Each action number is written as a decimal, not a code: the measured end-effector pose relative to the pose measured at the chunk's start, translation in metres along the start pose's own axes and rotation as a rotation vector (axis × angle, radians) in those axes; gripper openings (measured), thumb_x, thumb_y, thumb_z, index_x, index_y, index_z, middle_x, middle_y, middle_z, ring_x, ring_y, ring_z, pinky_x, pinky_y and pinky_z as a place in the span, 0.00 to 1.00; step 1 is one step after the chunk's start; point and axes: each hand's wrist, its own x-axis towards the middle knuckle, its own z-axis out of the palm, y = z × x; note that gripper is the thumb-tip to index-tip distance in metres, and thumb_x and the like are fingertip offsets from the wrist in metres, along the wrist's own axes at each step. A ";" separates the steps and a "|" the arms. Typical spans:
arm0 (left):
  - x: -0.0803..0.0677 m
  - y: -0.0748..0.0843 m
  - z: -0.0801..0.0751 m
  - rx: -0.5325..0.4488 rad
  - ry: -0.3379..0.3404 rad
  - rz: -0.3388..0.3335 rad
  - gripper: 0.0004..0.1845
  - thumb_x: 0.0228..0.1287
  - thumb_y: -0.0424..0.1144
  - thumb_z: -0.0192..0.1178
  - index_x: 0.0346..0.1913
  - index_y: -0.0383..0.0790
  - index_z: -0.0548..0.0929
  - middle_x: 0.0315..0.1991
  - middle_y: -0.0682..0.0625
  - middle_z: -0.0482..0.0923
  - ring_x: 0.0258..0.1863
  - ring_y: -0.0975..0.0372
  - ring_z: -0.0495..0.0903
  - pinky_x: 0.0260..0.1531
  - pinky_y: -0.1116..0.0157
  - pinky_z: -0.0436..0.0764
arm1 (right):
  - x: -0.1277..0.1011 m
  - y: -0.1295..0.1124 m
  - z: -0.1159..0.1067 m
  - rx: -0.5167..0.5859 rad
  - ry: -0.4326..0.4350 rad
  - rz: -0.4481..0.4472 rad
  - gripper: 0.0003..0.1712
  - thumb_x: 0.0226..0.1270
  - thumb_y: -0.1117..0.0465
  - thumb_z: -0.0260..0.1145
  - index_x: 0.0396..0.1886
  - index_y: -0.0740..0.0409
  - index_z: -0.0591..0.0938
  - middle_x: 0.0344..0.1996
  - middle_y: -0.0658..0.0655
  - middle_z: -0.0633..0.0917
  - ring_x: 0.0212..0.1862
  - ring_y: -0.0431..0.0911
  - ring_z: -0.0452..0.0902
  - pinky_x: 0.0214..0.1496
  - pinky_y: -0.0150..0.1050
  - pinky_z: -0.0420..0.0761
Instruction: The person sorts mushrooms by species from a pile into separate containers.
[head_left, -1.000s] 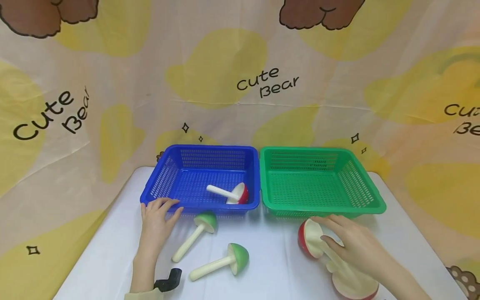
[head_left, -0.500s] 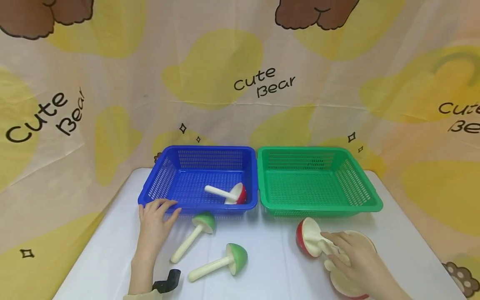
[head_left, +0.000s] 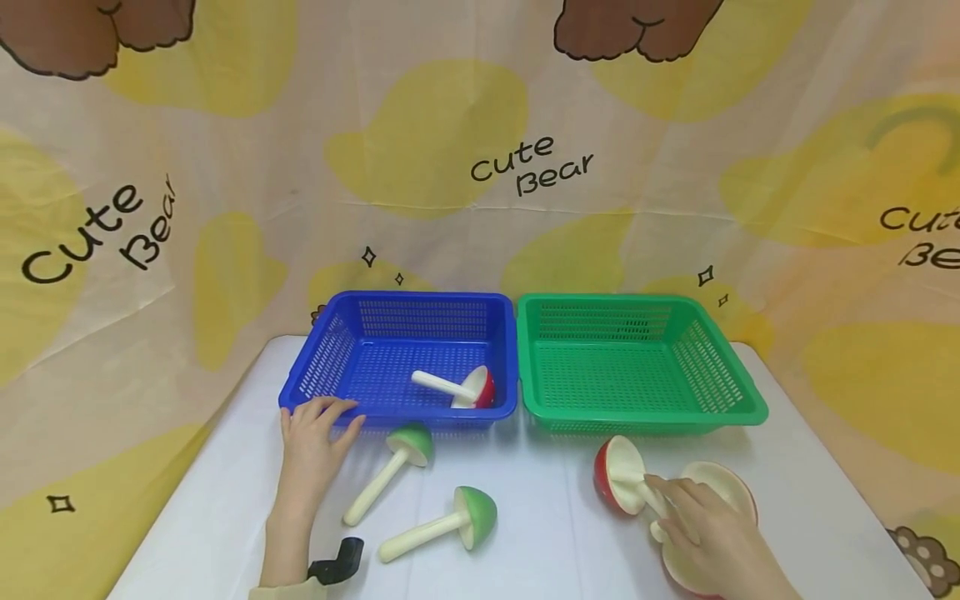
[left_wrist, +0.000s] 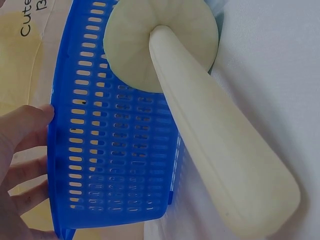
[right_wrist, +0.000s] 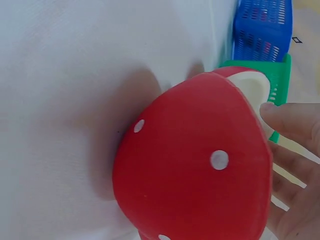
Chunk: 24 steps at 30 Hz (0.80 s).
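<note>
In the head view my left hand rests on the front left rim of a blue basket, its fingertips touching the rim. Beside it, a green-capped toy mushroom leans by the basket; a second green one lies nearer me. My right hand is over several red-capped toy mushrooms, with its fingers at the stem of the far one. Another cap shows behind the hand, and one lies partly under it. In the right wrist view a spotted red cap hides most fingertips.
A green basket stands right of the blue one, their sides touching. Inside the blue basket lies a red-capped toy mushroom. A white cloth covers the table, and a printed curtain hangs behind.
My right hand has drawn back from the far red mushroom's cap toward its stem, uncovering another cap behind. The left hand stays on the blue rim.
</note>
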 end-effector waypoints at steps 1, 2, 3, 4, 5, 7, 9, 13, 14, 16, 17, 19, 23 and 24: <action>0.000 0.000 0.000 0.002 0.002 0.000 0.11 0.55 0.35 0.69 0.42 0.36 0.85 0.43 0.38 0.80 0.51 0.42 0.72 0.62 0.27 0.48 | 0.000 -0.001 0.001 -0.002 -0.003 0.008 0.31 0.37 0.62 0.75 0.49 0.53 0.83 0.40 0.42 0.85 0.40 0.40 0.77 0.49 0.27 0.68; 0.000 -0.001 0.001 0.004 0.004 0.000 0.11 0.55 0.35 0.69 0.42 0.36 0.85 0.43 0.38 0.80 0.51 0.42 0.72 0.62 0.27 0.49 | -0.001 -0.001 0.002 -0.004 -0.003 0.009 0.31 0.37 0.62 0.75 0.50 0.53 0.83 0.40 0.42 0.85 0.40 0.40 0.77 0.49 0.28 0.68; 0.000 -0.001 0.001 0.004 0.006 0.001 0.11 0.55 0.35 0.69 0.42 0.36 0.85 0.43 0.38 0.80 0.51 0.42 0.72 0.62 0.27 0.49 | -0.001 -0.001 0.003 -0.003 0.002 0.006 0.31 0.37 0.62 0.75 0.50 0.53 0.82 0.40 0.42 0.84 0.40 0.39 0.76 0.48 0.28 0.68; 0.000 -0.001 0.001 0.005 0.007 0.001 0.11 0.55 0.35 0.69 0.42 0.36 0.85 0.43 0.39 0.80 0.51 0.42 0.72 0.62 0.27 0.49 | -0.001 -0.001 0.003 -0.003 -0.003 0.017 0.31 0.37 0.62 0.75 0.50 0.53 0.82 0.40 0.41 0.84 0.40 0.39 0.76 0.48 0.29 0.69; 0.000 -0.002 0.001 0.006 0.007 0.000 0.11 0.55 0.35 0.69 0.42 0.37 0.85 0.43 0.39 0.80 0.51 0.42 0.72 0.62 0.27 0.49 | -0.002 -0.002 0.004 -0.003 -0.007 0.029 0.31 0.38 0.62 0.75 0.50 0.53 0.82 0.40 0.41 0.84 0.40 0.39 0.76 0.47 0.29 0.69; 0.000 -0.002 0.001 0.003 0.005 -0.002 0.11 0.55 0.35 0.69 0.42 0.37 0.85 0.43 0.39 0.80 0.51 0.43 0.72 0.63 0.27 0.48 | -0.003 -0.003 0.004 -0.001 -0.013 0.049 0.31 0.39 0.62 0.75 0.50 0.53 0.82 0.40 0.40 0.83 0.40 0.38 0.75 0.47 0.29 0.69; -0.001 -0.002 0.001 0.003 0.004 -0.003 0.11 0.55 0.35 0.69 0.42 0.37 0.85 0.43 0.39 0.80 0.51 0.43 0.72 0.63 0.28 0.48 | -0.004 -0.004 0.005 -0.001 -0.020 0.064 0.31 0.40 0.62 0.75 0.51 0.52 0.82 0.40 0.39 0.83 0.40 0.37 0.74 0.47 0.28 0.68; -0.001 -0.002 0.002 0.000 0.004 -0.004 0.11 0.55 0.35 0.69 0.42 0.36 0.85 0.43 0.39 0.80 0.52 0.43 0.71 0.63 0.28 0.48 | -0.005 -0.005 0.004 -0.004 -0.027 0.088 0.30 0.41 0.62 0.74 0.51 0.52 0.82 0.40 0.38 0.82 0.42 0.37 0.74 0.50 0.24 0.65; -0.001 -0.002 0.001 0.000 0.005 -0.003 0.11 0.55 0.35 0.69 0.42 0.36 0.85 0.43 0.39 0.80 0.52 0.43 0.72 0.63 0.28 0.48 | -0.005 -0.005 0.004 -0.004 -0.026 0.091 0.30 0.41 0.62 0.74 0.51 0.52 0.82 0.40 0.38 0.82 0.42 0.37 0.74 0.51 0.24 0.64; -0.001 -0.001 0.001 0.001 0.007 -0.002 0.11 0.55 0.35 0.69 0.42 0.36 0.85 0.43 0.39 0.80 0.51 0.43 0.72 0.63 0.28 0.48 | -0.005 -0.005 0.003 0.002 -0.019 0.086 0.31 0.41 0.63 0.74 0.51 0.52 0.82 0.41 0.39 0.83 0.42 0.37 0.74 0.52 0.23 0.62; -0.001 -0.001 0.001 0.003 0.007 0.000 0.11 0.55 0.35 0.69 0.42 0.36 0.85 0.43 0.39 0.80 0.51 0.43 0.72 0.63 0.28 0.48 | -0.005 -0.005 0.002 0.004 -0.014 0.084 0.31 0.41 0.63 0.74 0.51 0.52 0.82 0.41 0.39 0.83 0.42 0.37 0.74 0.53 0.22 0.61; -0.001 -0.001 0.001 0.005 0.008 0.000 0.11 0.55 0.34 0.69 0.42 0.36 0.85 0.43 0.39 0.80 0.51 0.43 0.72 0.63 0.28 0.49 | -0.005 -0.005 0.001 0.017 -0.002 0.070 0.31 0.41 0.63 0.74 0.51 0.52 0.82 0.41 0.40 0.83 0.42 0.37 0.74 0.54 0.21 0.60; -0.001 -0.002 0.001 0.007 0.004 -0.002 0.11 0.55 0.35 0.69 0.42 0.36 0.85 0.43 0.38 0.80 0.52 0.42 0.72 0.63 0.28 0.49 | -0.006 -0.005 -0.002 0.042 0.003 0.065 0.31 0.42 0.64 0.74 0.52 0.52 0.82 0.41 0.39 0.83 0.43 0.35 0.73 0.56 0.16 0.57; -0.001 -0.002 0.001 0.007 0.002 -0.003 0.11 0.55 0.35 0.69 0.42 0.36 0.85 0.43 0.38 0.80 0.52 0.42 0.72 0.63 0.28 0.49 | -0.007 -0.005 -0.003 0.047 0.001 0.065 0.31 0.42 0.64 0.74 0.53 0.52 0.82 0.41 0.39 0.83 0.43 0.34 0.72 0.56 0.16 0.57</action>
